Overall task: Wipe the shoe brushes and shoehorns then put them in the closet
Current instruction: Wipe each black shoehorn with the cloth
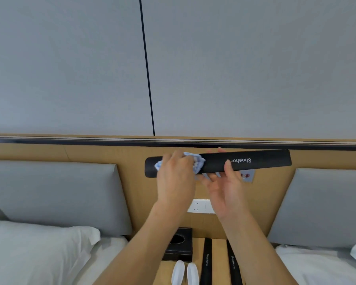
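Observation:
I hold a long black shoehorn (261, 160), printed "Shoehorn", level in front of the wooden headboard. My right hand (224, 186) grips it from below, thumb over its front face near the lettering. My left hand (176, 175) clutches a light blue cloth (197, 162) and presses it on the shoehorn's left part. Down on the wooden nightstand (218, 256) lie two more black shoehorns (206, 264) (233, 266) side by side, and two white oval pieces (178, 272) (192, 273) whose kind I cannot tell.
A black tissue box (179, 246) stands at the back of the nightstand. A white wall socket (199, 206) sits on the headboard behind my wrists. Beds with grey padded headrests (56, 194) and white pillows (35, 249) flank the nightstand on both sides.

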Demonstrator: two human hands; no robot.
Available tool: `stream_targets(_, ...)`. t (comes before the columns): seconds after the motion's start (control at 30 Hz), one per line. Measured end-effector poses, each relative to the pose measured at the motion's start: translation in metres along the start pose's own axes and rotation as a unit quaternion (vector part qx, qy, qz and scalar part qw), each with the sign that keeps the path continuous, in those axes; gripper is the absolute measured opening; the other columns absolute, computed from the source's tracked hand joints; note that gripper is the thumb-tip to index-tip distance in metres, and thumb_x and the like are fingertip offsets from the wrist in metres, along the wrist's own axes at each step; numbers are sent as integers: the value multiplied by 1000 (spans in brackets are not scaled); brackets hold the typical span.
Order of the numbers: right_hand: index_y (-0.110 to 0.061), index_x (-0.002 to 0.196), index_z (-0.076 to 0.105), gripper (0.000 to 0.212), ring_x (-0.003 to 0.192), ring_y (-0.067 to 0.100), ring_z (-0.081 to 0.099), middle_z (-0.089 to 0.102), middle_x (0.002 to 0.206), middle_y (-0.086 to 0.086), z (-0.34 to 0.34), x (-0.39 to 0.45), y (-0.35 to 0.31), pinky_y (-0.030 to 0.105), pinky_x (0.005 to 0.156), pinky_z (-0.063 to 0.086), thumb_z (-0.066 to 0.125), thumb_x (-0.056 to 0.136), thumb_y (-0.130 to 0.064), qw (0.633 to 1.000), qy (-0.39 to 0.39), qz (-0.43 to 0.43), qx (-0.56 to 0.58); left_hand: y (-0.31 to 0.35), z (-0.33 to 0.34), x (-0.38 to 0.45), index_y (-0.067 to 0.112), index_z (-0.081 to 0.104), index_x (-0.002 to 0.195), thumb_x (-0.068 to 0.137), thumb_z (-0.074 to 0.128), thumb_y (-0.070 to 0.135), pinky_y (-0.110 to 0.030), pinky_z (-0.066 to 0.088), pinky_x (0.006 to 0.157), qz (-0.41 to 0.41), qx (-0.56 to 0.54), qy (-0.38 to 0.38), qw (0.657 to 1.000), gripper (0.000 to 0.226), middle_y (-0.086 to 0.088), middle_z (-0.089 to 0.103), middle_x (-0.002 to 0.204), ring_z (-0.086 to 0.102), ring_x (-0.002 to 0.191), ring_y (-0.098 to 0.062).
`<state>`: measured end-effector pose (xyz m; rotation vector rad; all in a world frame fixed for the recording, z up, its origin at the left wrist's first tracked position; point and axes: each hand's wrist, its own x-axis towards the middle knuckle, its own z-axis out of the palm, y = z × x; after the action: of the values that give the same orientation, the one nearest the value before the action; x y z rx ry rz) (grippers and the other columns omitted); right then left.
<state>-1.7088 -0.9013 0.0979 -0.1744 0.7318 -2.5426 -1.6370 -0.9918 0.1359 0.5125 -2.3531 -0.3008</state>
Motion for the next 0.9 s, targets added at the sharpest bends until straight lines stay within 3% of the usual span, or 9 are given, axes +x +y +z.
stream_targets(0.1,-19,140,54,40,113,25,68,62,135,17,-4,-2,0,37,83,60,46,102,-25,998,-50,-3,-25,14,7,2,14,67,103,91,61,14,-24,38,76,37,-24,-42,998,14,-1,58,103,43,93,-12)
stream_targets(0.23,-21,146,47,53,124,29,58,57,138,17,-21,0,-13,44,97,54,49,96,-6,986,-157,2,-52,8,4,9,11,71,96,89,56,6,-26,40,70,40,-41,-64,996,17,-2,60,97,50,88,-16)
stream_targets(0.37,-12,141,48,55,125,37,59,57,135,23,-34,-1,-23,48,98,53,60,89,1,976,-195,11,-97,2,0,8,10,73,99,91,55,8,-29,43,73,48,-57,-82,994,19,-4,64,96,56,85,-17)
stream_targets(0.43,-4,123,54,44,124,42,58,56,134,27,-37,-1,-21,51,97,54,70,82,1,978,-162,-17,-128,1,-1,7,10,74,100,91,57,8,-28,45,73,52,-73,-71,993,19,-3,65,99,58,87,-16)
stream_targets(0.5,0,105,58,32,117,42,64,65,124,25,-35,-1,-18,49,91,58,71,77,1,984,-80,-41,-152,2,-2,4,11,74,102,92,59,10,-24,46,72,59,-83,-46,994,18,-1,66,103,58,92,-15)
stream_targets(0.6,-2,112,62,36,101,38,72,73,111,20,-30,-3,-10,43,84,62,72,78,-9,986,1,-33,-166,6,-2,-2,8,74,98,88,66,9,-31,50,69,74,-57,-13,996,13,-4,63,101,54,95,-19)
stream_targets(0.77,-7,115,62,44,91,33,75,76,102,17,-16,-13,3,35,66,63,74,74,-19,995,45,28,-87,13,-2,-7,4,72,82,78,73,2,-35,50,51,72,-27,43,996,4,-8,61,93,55,87,-24)
stream_targets(0.9,-11,116,62,39,93,27,76,76,105,15,-8,-12,2,34,70,63,68,79,-21,999,33,29,-28,15,0,-10,6,75,89,78,78,8,-34,56,61,93,-21,35,995,12,-10,64,99,59,92,-26)
